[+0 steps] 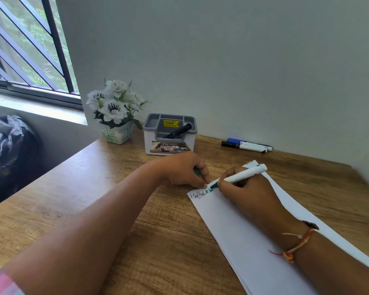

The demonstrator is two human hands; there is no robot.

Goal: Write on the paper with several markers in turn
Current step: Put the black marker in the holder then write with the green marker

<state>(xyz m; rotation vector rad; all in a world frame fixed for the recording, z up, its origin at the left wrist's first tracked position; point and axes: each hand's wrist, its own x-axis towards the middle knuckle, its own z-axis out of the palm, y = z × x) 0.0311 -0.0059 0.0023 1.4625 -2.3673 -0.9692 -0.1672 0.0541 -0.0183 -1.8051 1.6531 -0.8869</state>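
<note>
Your right hand [249, 192] pinched the green marker [243, 174], tip on the paper [243, 231] at 4 o'clock. Left hand [179, 169] curled round the cap [196, 172], fingertips at the sheet's edge. Risk: your palm could've smeared wet ink, or the sheet slid.

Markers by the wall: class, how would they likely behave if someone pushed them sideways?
The markers look round-barrelled and lie flat on the smooth table, so they would probably roll. Being slim plastic, they are likely stiff and light.

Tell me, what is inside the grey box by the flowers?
A black marker leans in the front slot of the box, near a yellow price sticker. The walls hide the bottoms of the other slots.
</note>
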